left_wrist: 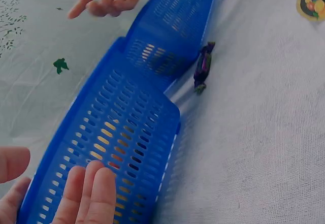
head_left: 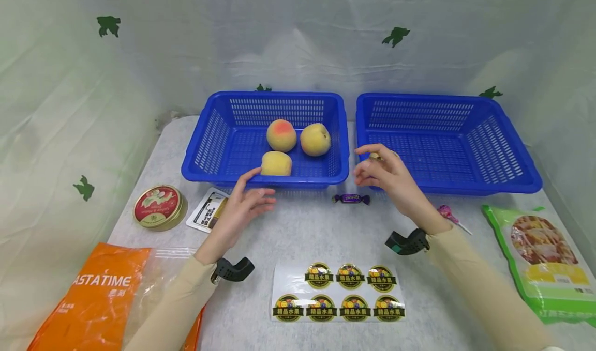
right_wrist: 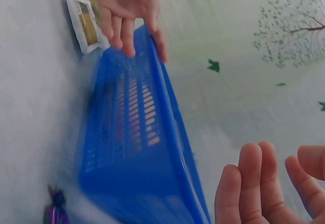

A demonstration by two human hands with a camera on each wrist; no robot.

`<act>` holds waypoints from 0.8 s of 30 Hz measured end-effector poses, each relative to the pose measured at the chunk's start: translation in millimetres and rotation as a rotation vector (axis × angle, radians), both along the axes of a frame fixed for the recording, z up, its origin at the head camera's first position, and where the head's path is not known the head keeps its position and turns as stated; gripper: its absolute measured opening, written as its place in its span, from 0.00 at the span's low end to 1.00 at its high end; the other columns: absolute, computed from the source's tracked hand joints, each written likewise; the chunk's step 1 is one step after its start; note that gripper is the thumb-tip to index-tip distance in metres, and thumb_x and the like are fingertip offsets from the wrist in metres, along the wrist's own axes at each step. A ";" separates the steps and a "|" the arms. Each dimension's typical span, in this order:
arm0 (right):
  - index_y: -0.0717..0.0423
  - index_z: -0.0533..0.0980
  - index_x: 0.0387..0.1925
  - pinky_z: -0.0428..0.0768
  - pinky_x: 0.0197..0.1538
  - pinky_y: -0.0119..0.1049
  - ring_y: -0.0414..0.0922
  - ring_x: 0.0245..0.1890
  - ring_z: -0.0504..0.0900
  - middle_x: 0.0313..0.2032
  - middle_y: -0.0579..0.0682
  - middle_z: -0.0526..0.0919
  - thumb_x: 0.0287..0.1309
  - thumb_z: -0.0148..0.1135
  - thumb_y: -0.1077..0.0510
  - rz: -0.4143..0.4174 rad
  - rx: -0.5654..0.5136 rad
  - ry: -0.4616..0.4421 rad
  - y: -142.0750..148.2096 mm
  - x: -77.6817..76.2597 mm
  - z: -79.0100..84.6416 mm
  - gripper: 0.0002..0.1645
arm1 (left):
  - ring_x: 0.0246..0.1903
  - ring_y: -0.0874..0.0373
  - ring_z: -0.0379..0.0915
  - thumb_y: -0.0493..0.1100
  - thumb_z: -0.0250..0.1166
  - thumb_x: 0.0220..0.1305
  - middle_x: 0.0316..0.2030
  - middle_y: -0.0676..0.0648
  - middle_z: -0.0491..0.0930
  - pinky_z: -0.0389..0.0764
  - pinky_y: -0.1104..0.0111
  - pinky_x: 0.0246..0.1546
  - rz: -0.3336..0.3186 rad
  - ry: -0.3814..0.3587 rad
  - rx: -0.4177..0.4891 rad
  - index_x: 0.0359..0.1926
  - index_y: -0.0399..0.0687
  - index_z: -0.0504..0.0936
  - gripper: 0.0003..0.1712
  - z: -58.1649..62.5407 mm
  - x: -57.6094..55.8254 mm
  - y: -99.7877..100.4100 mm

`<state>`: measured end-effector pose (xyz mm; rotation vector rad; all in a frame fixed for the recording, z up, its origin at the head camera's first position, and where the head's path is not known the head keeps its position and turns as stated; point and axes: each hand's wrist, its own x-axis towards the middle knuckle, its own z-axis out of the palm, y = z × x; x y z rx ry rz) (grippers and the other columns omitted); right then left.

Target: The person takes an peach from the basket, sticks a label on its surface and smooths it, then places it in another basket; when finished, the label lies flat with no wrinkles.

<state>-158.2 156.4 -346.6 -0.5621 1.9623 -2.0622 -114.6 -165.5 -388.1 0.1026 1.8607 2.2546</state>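
Note:
My left hand (head_left: 242, 206) is at the near rim of the left blue basket (head_left: 214, 177), fingers loosely extended. Its index fingertip comes right up to the front peach (head_left: 277, 164). Behind that one lie a red-blushed peach (head_left: 281, 135) and a yellow peach (head_left: 315, 139) in the same basket. My right hand (head_left: 391, 178), fingers relaxed and slightly bent, hovers over the near left corner of the right blue basket (head_left: 489, 185). Nothing shows between its fingers in the right wrist view. A small yellowish patch shows behind this hand, mostly hidden by it.
A purple-wrapped candy (head_left: 351, 199) lies before the baskets, a lollipop (head_left: 448, 214) to the right. A sticker sheet (head_left: 337, 291) is in front. Left are a round tin (head_left: 158, 207), a small packet (head_left: 207, 210) and an orange bag (head_left: 93, 299); right, a green bag (head_left: 545, 263).

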 end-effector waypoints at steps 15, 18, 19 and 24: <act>0.48 0.63 0.59 0.67 0.54 0.48 0.46 0.57 0.64 0.57 0.52 0.66 0.62 0.52 0.56 0.201 0.219 -0.096 -116.2 -61.9 -3.9 0.23 | 0.49 0.39 0.61 0.47 0.47 0.68 0.53 0.41 0.58 0.64 0.49 0.53 0.319 0.058 0.012 0.63 0.53 0.57 0.24 -15.5 -11.3 21.2; 0.46 0.63 0.60 0.63 0.56 0.52 0.46 0.60 0.59 0.60 0.51 0.62 0.61 0.53 0.55 0.238 0.294 -0.145 -130.6 -71.2 -7.4 0.25 | 0.48 0.40 0.61 0.46 0.47 0.68 0.49 0.43 0.60 0.62 0.49 0.54 0.344 0.063 0.017 0.63 0.53 0.57 0.23 -15.6 -12.0 24.8; 0.46 0.63 0.61 0.61 0.57 0.53 0.46 0.61 0.58 0.61 0.51 0.61 0.61 0.54 0.55 0.248 0.320 -0.156 -134.5 -73.9 -8.8 0.26 | 0.48 0.40 0.61 0.45 0.47 0.69 0.48 0.43 0.60 0.62 0.49 0.54 0.347 0.060 0.022 0.63 0.54 0.57 0.23 -15.3 -12.0 25.7; 0.50 0.64 0.61 0.58 0.60 0.45 0.44 0.62 0.57 0.62 0.45 0.61 0.58 0.56 0.58 0.328 0.414 -0.155 -148.6 -82.5 -16.8 0.29 | 0.49 0.37 0.58 0.42 0.46 0.69 0.47 0.43 0.59 0.59 0.48 0.55 0.348 0.052 0.051 0.63 0.53 0.56 0.22 -13.8 -11.3 26.6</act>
